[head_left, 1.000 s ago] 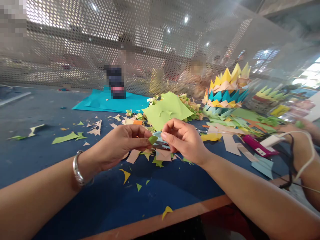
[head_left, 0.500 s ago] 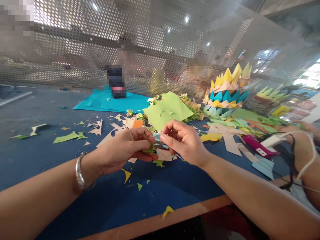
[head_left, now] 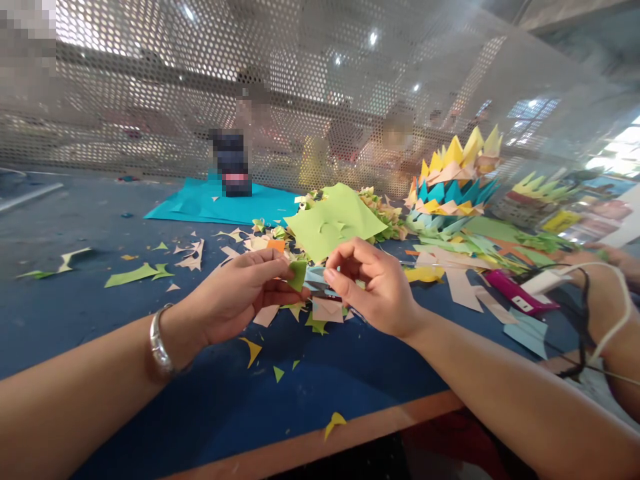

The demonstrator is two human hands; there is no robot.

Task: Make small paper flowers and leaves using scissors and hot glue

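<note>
My left hand [head_left: 245, 287], with a silver bangle [head_left: 161, 343] at its wrist, pinches a small folded piece of green paper [head_left: 297, 275] between thumb and fingers. Just to its right, my right hand [head_left: 375, 283] has curled fingers with the thumb close to the index finger. Whatever those fingertips hold, if anything, is hidden. Pale blue paper [head_left: 316, 279] shows in the gap between both hands. Beneath them lie paper scraps, among them a pinkish piece [head_left: 327, 310]. Behind my hands a light green sheet [head_left: 335, 223] rests on a heap of small folded papers.
Blue sheets [head_left: 200, 203] lie at the back by a perforated metal screen [head_left: 165, 100]. Stacked pointed paper rings [head_left: 453, 190] stand back right. A magenta power strip [head_left: 520, 293] with cables lies at right, near another person's arm [head_left: 607, 320]. Scraps litter the blue table [head_left: 210, 413].
The green paper in my left hand has turned and now shows more of its face. My left fingers have shifted slightly left and opened a little. My right hand has barely moved.
</note>
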